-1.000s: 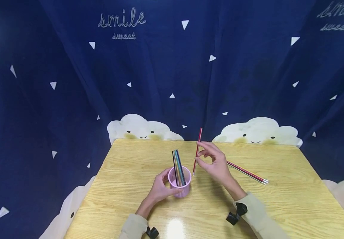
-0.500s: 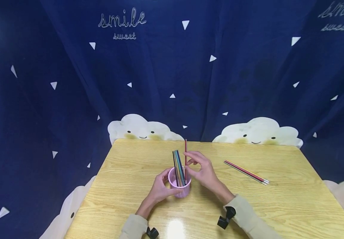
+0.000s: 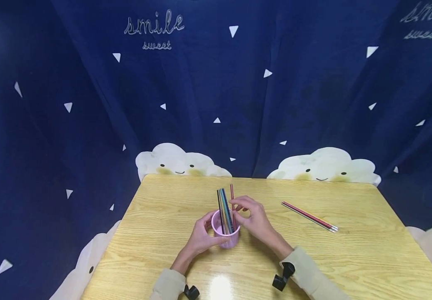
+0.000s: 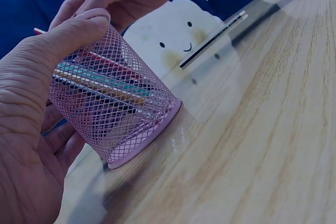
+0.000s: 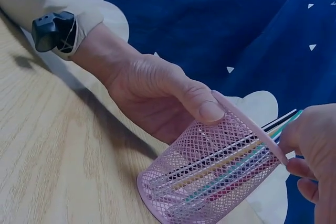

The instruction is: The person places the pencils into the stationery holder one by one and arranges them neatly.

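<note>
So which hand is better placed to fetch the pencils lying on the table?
Probably the right hand: it is nearer the loose pencils, though it would first have to release the red pencil it pinches. The left hand is farther off and grips the pink mesh cup.

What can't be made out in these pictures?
Head view: exact count of the loose pencils on the table; too small and close together.
Left wrist view: upper ends of the grouped pencils in the cup; behind the left hand.
Right wrist view: upper end of the red pencil; behind the right hand, itself cut off by the right edge.
</note>
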`<action>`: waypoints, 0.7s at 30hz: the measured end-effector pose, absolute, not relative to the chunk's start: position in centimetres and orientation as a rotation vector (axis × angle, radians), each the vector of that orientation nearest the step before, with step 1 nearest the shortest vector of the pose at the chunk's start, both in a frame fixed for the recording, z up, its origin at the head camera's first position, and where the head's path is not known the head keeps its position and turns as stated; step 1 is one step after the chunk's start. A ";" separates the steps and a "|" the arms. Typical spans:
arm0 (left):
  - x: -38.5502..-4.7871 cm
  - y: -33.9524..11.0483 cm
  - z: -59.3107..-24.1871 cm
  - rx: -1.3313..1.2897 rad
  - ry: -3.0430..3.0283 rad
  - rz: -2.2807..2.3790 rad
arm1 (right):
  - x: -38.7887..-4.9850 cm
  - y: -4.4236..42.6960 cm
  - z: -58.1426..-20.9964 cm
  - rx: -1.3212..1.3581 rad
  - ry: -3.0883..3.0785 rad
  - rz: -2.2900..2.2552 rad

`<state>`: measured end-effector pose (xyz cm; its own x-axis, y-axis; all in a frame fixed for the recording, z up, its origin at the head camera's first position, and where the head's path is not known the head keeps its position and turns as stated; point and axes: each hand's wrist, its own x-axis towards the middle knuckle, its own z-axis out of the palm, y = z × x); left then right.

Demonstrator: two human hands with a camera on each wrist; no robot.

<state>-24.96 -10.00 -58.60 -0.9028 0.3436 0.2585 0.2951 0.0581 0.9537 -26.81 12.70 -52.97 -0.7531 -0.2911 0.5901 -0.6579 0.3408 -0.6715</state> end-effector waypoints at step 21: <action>-24.9 -10.1 -58.7 0.697 2.260 2.026 | -26.3 13.3 -52.5 0.886 -2.332 1.285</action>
<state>-24.93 -10.07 -58.67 -0.8994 0.3430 0.2708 0.3066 0.0536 0.9503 -26.27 13.31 -52.48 -0.7503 -0.3595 0.5548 -0.6611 0.3983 -0.6359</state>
